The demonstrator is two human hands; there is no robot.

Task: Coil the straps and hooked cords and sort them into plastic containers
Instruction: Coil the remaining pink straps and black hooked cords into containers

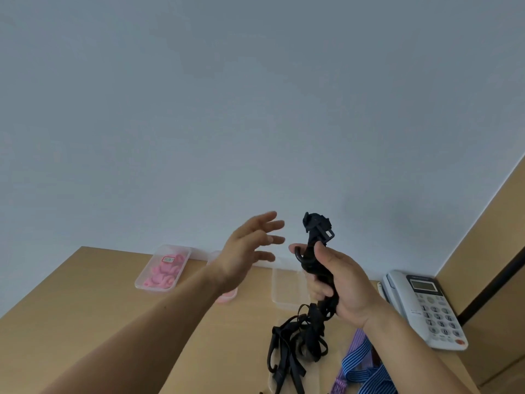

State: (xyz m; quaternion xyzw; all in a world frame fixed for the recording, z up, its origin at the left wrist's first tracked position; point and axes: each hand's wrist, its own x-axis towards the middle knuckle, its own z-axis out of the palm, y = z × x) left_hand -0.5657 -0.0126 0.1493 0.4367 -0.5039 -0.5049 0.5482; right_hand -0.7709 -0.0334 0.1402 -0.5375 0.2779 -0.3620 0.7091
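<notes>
My right hand (338, 282) grips a bundle of black hooked cord (315, 245), held upright above the wooden table (93, 294); a hook curls out at its left side and a buckle sticks out at the top. The cord's tail hangs down into a heap of black straps (295, 345) on the table. My left hand (250, 248) hovers just left of the bundle with fingers spread, touching nothing. An empty clear plastic container (287, 288) lies behind the bundle. A clear container (163, 268) at the back left holds pink coils.
Blue striped and purple straps (360, 365) lie at the front right. A white desk telephone (426, 305) stands at the right by a wooden side panel (488, 243). Another container with pink contents (225, 297) is mostly hidden behind my left wrist. A pale wall backs the table.
</notes>
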